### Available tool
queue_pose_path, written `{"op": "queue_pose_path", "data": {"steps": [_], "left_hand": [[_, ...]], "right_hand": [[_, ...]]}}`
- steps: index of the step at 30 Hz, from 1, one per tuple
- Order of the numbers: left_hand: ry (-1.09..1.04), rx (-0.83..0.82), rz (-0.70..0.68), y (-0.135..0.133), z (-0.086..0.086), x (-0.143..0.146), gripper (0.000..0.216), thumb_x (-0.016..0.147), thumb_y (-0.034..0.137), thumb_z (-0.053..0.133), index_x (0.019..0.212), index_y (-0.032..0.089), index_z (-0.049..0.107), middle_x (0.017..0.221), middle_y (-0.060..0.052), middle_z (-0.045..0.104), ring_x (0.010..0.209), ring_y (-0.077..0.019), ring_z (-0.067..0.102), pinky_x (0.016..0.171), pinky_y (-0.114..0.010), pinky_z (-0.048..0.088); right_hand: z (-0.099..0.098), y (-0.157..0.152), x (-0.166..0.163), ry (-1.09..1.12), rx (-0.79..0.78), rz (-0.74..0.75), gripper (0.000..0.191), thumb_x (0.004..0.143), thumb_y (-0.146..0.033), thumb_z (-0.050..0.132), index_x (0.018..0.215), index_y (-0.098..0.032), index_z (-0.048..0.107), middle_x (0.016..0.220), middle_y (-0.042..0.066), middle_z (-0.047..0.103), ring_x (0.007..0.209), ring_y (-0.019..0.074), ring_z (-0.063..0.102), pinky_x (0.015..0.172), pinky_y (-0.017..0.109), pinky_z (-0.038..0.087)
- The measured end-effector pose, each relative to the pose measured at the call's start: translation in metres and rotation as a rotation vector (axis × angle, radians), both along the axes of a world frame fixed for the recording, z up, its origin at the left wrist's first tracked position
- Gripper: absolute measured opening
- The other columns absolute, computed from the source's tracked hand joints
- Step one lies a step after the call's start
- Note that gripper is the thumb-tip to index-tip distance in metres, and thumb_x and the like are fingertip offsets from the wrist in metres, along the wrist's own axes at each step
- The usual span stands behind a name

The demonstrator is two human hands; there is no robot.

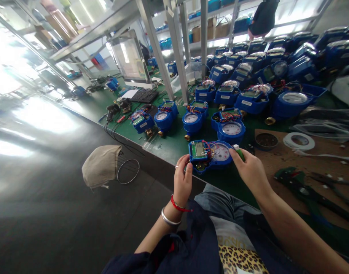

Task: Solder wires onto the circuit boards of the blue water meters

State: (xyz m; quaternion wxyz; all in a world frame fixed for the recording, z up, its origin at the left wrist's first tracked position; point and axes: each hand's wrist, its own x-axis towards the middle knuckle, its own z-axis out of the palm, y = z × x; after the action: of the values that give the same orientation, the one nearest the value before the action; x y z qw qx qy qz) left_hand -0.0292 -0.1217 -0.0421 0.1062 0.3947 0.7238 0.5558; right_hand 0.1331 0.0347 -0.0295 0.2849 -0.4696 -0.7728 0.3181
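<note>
A blue water meter with a green circuit board, coloured wires and a round dial lies at the near edge of the green bench. My left hand is closed on the meter's left end, under the circuit board. My right hand is closed round a small green-handled tool whose tip touches the right side of the dial.
Several more blue meters stand in rows behind, reaching to the back right. A monitor and keyboard sit at the back left. A tape roll, a round lid and pliers lie to the right. Another person stands by the far shelves.
</note>
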Motion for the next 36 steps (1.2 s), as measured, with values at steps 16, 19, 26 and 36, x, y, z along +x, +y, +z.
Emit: {"op": "queue_pose_path", "data": {"steps": [16,19,26,36], "left_hand": [[-0.169,-0.02,0.028,0.014,-0.002,-0.007,0.039,0.096,0.038,0.042,0.126,0.02,0.059,0.134,-0.008,0.058,0.128,-0.0212,0.05,0.112,-0.037,0.036],[-0.21,-0.021,0.035,0.015,-0.003,-0.011,0.037,0.095,0.037,0.044,0.124,0.02,0.061,0.13,-0.007,0.061,0.125,-0.0212,0.053,0.111,-0.037,0.038],[-0.283,0.006,0.053,0.02,-0.004,-0.015,0.036,0.094,0.035,0.045,0.119,0.02,0.065,0.124,-0.006,0.066,0.119,-0.021,0.058,0.106,-0.034,0.043],[-0.331,0.053,0.008,0.021,-0.009,-0.02,0.037,0.095,0.037,0.043,0.119,0.02,0.065,0.123,-0.006,0.066,0.118,-0.0212,0.058,0.105,-0.034,0.044]], "right_hand": [[0.002,-0.034,0.015,-0.034,-0.133,-0.01,0.047,0.087,-0.067,0.046,0.087,-0.02,0.054,0.075,0.005,0.063,0.07,0.0218,0.058,0.063,0.029,0.034],[0.003,-0.04,0.016,-0.03,-0.19,-0.009,0.048,0.084,-0.068,0.049,0.093,-0.021,0.051,0.076,0.004,0.063,0.07,0.0223,0.059,0.064,0.029,0.036],[0.009,-0.051,0.015,-0.051,-0.24,-0.023,0.05,0.079,-0.071,0.053,0.092,-0.023,0.046,0.071,0.001,0.058,0.065,0.0209,0.059,0.062,0.028,0.039],[0.006,-0.054,0.013,-0.104,-0.235,-0.043,0.057,0.074,-0.074,0.054,0.096,-0.022,0.047,0.075,0.003,0.06,0.065,0.0219,0.06,0.06,0.029,0.042]]}}
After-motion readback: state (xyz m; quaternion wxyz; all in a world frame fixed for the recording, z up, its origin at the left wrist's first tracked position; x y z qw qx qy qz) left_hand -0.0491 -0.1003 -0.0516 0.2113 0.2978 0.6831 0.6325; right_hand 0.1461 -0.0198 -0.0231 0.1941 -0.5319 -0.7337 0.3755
